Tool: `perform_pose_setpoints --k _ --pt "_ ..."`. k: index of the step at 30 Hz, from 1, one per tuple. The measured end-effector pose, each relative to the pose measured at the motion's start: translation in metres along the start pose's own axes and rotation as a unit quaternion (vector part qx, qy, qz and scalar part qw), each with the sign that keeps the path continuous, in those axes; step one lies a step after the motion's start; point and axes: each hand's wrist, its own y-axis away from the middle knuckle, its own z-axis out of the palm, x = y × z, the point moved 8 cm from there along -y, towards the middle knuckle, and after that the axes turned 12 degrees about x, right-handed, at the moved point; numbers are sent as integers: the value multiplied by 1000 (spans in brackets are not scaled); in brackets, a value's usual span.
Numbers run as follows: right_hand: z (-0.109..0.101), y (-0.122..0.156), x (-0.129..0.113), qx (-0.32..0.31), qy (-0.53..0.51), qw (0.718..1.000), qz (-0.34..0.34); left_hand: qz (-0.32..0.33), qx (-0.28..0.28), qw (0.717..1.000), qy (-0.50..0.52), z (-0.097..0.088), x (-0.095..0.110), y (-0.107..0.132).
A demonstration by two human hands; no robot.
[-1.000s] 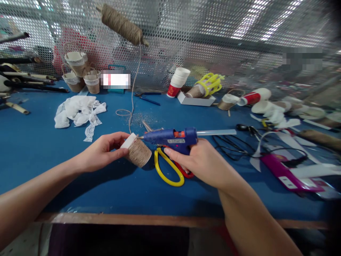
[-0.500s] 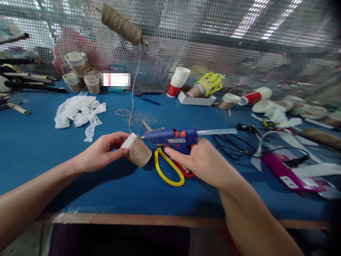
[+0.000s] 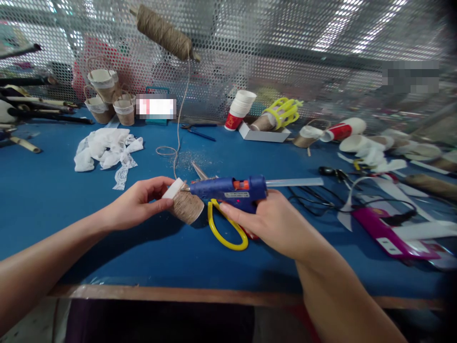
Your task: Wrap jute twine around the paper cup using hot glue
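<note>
My left hand (image 3: 146, 201) pinches the white rim of a paper cup (image 3: 187, 206) wrapped in brown twine. The cup lies tilted, its base toward the right. Wrapped round the handle of a blue glue gun (image 3: 224, 188) is my right hand (image 3: 269, 216). The gun's nozzle meets the cup's side near the white band, and a clear glue stick (image 3: 294, 182) juts from its back. Scissors with yellow and red handles (image 3: 228, 238) lie under the gun, partly hidden. A strand of twine (image 3: 178, 124) runs from a hanging spool (image 3: 164, 33) to the cup.
White lace (image 3: 103, 147) lies heaped at left, before several twine-wrapped cups (image 3: 124, 108). Blue-handled pliers (image 3: 202, 135) rest at the back. A stack of paper cups (image 3: 239, 112) stands beside a white box (image 3: 264, 135). Black cable (image 3: 310, 195) and a purple power strip (image 3: 385, 233) are at right.
My right hand has lowered the glue gun slightly, its nozzle now further down the cup's twine. My left hand and the cup stay nearly still.
</note>
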Motion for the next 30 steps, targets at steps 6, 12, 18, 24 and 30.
perform_pose_setpoints --k 6,12,18,24,30 --pt "0 2 -10 20 -13 999 -35 -1 0 1000 -7 0 2 1" --pt "0 2 -14 30 -17 998 -57 8 0 1000 -17 0 2 0" --pt "-3 0 -4 32 -7 999 -39 -2 6 1000 1 0 1 -1" --pt "-5 -4 4 46 7 998 -36 11 16 1000 5 -2 0 -1" --pt "-2 -9 12 43 6 999 6 24 16 1000 -1 -4 0 -1"
